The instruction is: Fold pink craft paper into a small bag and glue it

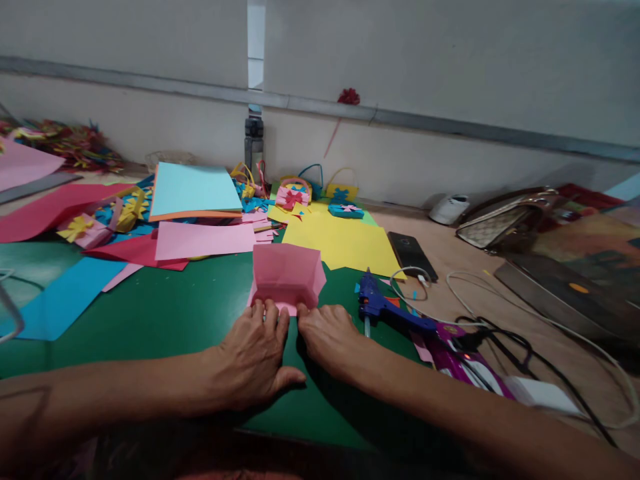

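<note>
A folded piece of pink paper (287, 267) stands on the green tabletop in front of me, its back and side flaps raised and creased. My left hand (255, 357) lies palm down with its fingertips pressing on the paper's near edge, fingers stretched and thumb apart. At the near right corner of the same paper is my right hand (333, 337), fingers curled together and bearing down on it. Its thumb is mostly hidden. To the right of that hand a blue glue gun (377, 303) rests on its side, a glue stick showing below it.
Yellow sheets (345, 240), a light blue stack (197, 190) and a pink sheet (205, 240) lie behind. Small paper bags (293, 197) stand near the wall. A black phone (413, 255), looping cables (520, 347), and a handbag (505, 217) occupy the right side.
</note>
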### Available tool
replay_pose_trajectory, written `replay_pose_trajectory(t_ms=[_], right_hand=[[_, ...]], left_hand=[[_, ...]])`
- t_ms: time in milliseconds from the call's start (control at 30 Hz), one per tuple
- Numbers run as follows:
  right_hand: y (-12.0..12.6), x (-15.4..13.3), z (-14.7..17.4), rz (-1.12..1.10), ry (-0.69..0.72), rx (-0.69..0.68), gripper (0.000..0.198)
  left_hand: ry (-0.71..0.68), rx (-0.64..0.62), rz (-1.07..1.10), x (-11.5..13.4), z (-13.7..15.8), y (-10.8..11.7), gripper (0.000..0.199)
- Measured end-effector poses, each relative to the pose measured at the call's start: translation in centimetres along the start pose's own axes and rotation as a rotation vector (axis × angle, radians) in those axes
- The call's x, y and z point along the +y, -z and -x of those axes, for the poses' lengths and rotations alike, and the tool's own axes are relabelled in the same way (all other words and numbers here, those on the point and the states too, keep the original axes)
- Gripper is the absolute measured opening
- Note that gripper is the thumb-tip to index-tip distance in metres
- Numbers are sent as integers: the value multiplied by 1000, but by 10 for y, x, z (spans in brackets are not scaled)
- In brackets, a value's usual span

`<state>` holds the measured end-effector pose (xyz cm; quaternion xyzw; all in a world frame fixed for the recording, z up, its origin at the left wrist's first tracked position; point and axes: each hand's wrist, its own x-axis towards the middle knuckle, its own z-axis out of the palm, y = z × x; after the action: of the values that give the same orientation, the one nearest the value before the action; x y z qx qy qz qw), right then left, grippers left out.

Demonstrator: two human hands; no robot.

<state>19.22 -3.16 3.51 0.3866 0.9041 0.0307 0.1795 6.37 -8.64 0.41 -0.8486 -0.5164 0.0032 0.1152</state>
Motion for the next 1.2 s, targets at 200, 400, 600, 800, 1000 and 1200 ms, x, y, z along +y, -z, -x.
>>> replay_pose_trajectory(t_ms=[200,400,600,800,1000,1200], right_hand=[[-2,-2,-4,14,50,15,27],[0,7,8,45,6,-34,20],[4,6,16,48,1,-30,20],[4,7,17,34,-13,-34,22],[3,5,13,19,-5,-55,22],[7,-24,13,-31,106,-21,50]], left_hand=[[12,-39,-43,1,-4,3,82],[34,-80,-11,3,0,6,68],[90,-85,45,10,5,1,52],[37,-13,64,1,29,-6,69],[-31,92,123,-17,54,-7,57],[-29,3,161,-17,48,2,62]])
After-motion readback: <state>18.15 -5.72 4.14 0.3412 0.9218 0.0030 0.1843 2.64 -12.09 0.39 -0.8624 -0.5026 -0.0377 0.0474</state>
